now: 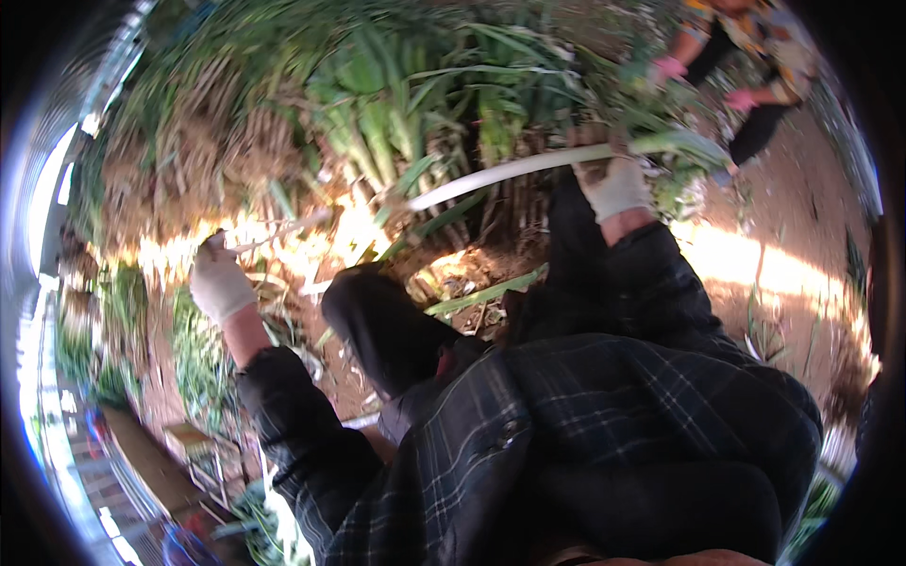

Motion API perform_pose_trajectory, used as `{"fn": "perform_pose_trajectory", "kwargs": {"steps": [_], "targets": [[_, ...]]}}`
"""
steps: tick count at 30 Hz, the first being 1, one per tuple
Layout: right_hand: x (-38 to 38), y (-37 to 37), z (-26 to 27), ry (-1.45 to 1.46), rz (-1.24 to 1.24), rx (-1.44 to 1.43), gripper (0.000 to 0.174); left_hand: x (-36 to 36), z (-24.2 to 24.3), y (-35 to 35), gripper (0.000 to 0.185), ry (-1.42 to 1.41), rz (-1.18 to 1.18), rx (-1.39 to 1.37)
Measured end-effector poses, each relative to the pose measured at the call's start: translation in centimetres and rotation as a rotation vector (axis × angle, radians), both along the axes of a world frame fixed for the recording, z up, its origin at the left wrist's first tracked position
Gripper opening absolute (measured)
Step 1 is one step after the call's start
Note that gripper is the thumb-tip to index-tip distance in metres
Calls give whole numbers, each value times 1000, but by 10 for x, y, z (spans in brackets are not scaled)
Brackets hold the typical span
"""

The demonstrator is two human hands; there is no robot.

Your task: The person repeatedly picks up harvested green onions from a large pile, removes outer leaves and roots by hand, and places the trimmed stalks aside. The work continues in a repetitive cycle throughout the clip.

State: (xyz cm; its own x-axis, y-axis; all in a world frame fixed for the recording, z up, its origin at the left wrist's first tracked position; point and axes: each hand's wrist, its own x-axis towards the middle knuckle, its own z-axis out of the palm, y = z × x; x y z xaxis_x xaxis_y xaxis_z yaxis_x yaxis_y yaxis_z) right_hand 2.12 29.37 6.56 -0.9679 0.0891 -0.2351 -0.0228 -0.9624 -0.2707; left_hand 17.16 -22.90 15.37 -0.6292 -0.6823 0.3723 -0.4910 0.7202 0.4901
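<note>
My right hand (618, 185), in a pale glove with brownish fingers, is closed around a long green onion (509, 170). Its white shank points left and its green leaves spread to the right. My left hand (221, 276), gloved as well, is held out at the left with its fingers closed on a thin pale strip (283, 232), perhaps a peeled onion leaf, blurred by motion. Between and beyond my hands lie bundles of green onions (375, 134) with leafy tops pointing away from me.
A co-worker (761, 42) in pink gloves crouches at the upper right. Brown onion roots (205, 141) show in the heap at left. A small stool (187, 437) stands at lower left. Loose leaves litter the dirt floor (800, 198).
</note>
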Motion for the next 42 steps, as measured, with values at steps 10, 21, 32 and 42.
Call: {"fn": "perform_pose_trajectory", "kwargs": {"steps": [10, 21, 32, 42], "targets": [[36, -114, 37, 345, 375, 270, 24, 49, 1, 143, 60, -238, -397, -161], [86, -196, 53, 956, 984, 1132, 47, 154, -11, 60, 14, 853, -12, 224], [20, -91, -31, 1339, 403, 2435, 29, 336, -205, -65, 21, 236, 600, 387], [30, -67, -30, 457, 945, 1298, 18, 224, -277, 22, 30, -34, 681, 938]]}}
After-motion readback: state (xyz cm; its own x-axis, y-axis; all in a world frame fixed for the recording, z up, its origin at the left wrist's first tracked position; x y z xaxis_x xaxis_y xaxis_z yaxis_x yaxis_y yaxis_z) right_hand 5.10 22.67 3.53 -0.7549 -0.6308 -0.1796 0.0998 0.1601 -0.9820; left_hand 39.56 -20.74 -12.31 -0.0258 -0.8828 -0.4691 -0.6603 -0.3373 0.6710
